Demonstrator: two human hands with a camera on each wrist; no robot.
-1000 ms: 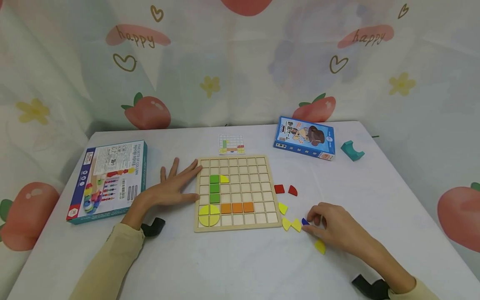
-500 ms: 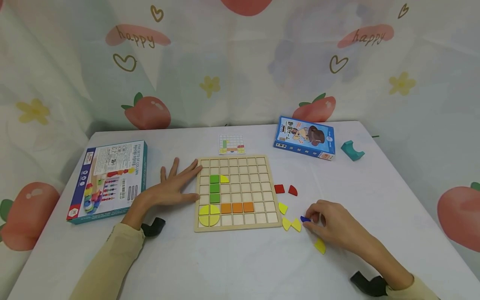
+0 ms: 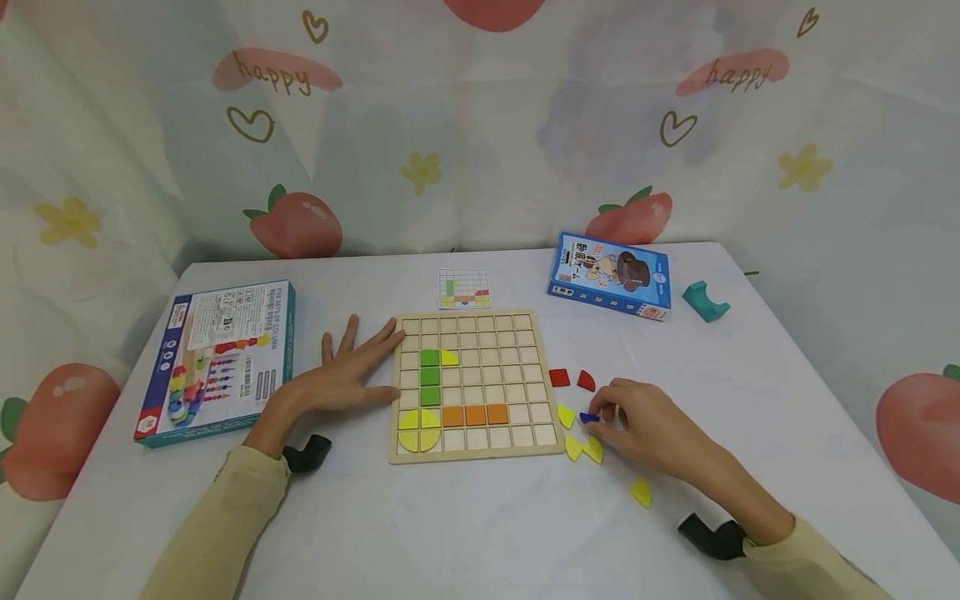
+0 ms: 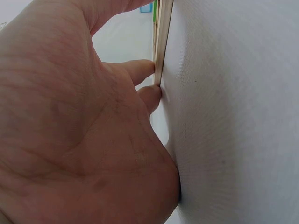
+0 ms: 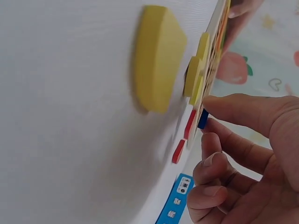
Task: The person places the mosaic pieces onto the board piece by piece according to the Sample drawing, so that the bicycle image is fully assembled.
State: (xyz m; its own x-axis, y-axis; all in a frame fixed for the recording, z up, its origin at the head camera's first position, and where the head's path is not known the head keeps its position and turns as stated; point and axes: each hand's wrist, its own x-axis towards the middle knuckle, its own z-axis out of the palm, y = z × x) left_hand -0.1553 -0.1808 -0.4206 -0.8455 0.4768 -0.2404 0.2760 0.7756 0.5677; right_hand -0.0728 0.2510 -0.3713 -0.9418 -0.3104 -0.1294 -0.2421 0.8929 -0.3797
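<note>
My right hand (image 3: 648, 425) pinches a small blue piece (image 3: 589, 417) between thumb and forefinger, just right of the wooden grid board (image 3: 480, 459). The same blue piece (image 5: 202, 119) shows between the fingertips in the right wrist view. Spread fingers of my left hand (image 3: 341, 375) touch the board's left edge. On the board sit green squares (image 3: 430, 377), a yellow quarter circle (image 3: 449, 358), a yellow circle of quarter pieces (image 3: 418, 431) and a row of orange squares (image 3: 474, 416). Beside the board lie a red square (image 3: 559, 377), a red quarter circle (image 3: 587, 381) and several yellow quarter circles (image 3: 573, 448).
A pattern card (image 3: 463, 288) lies behind the board. The blue box (image 3: 609, 276) and a teal arch-shaped block (image 3: 705, 302) are at the back right. To the left is a larger teal-edged box (image 3: 217, 362). One yellow piece (image 3: 641, 492) lies nearer the front.
My right hand has lifted the blue piece and moved it left and away from me, towards the board. The left hand has stayed at the board's edge.
</note>
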